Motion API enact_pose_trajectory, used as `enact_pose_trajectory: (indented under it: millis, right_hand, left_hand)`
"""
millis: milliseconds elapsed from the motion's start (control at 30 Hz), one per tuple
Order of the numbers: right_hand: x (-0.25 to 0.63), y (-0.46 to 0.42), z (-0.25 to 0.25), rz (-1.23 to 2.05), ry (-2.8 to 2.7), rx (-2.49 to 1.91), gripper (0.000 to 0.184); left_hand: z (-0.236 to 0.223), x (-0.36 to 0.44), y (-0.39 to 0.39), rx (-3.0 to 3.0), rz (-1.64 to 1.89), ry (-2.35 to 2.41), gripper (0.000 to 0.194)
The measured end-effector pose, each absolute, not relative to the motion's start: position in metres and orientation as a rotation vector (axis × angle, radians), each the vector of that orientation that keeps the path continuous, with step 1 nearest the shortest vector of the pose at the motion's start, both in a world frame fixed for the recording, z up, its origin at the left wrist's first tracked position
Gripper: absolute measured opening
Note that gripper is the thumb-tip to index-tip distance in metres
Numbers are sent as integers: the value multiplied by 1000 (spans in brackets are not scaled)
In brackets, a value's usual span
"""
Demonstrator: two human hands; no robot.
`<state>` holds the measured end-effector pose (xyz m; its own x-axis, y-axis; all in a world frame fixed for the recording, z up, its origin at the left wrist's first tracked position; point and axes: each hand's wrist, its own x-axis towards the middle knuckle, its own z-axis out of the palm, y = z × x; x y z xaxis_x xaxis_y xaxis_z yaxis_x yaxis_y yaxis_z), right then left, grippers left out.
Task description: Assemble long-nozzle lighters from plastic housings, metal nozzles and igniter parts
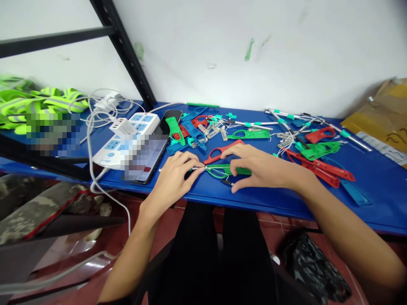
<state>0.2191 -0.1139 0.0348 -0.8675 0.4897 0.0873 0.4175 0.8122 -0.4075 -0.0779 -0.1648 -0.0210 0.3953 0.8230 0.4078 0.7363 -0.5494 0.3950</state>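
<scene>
My left hand (179,171) pinches a thin metal rod (206,167) between thumb and fingertips, close to the table's front edge. From the rod a thin white wire (222,171) runs to a small black part (227,182). Over a green plastic casing half (216,171) hovers my right hand (254,167), its thumb and fingers curved and apart. The black part lies beside the right thumb tip; contact cannot be made out. Just behind is a red plastic casing half (219,152) with a loop handle. My right hand covers part of the green casing.
Green, blue and red casing pieces (190,127) and wired metal rods (295,127) lie further back and right on the blue table (254,197). A phone (149,159) and power strip (140,127) are left. A cardboard box (381,118) stands right; a black shelf post (127,55) rises left.
</scene>
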Motion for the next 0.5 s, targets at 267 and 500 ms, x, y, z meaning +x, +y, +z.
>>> enact_pose_trajectory:
  millis: [267, 500]
  right_hand:
    - [209, -116, 27, 474, -2836, -681, 14]
    - [215, -104, 24, 403, -2655, -608, 21]
  left_hand:
    - [-22, -76, -165, 2495, 875, 1424, 19]
    - [-23, -77, -165, 2500, 874, 1422, 20]
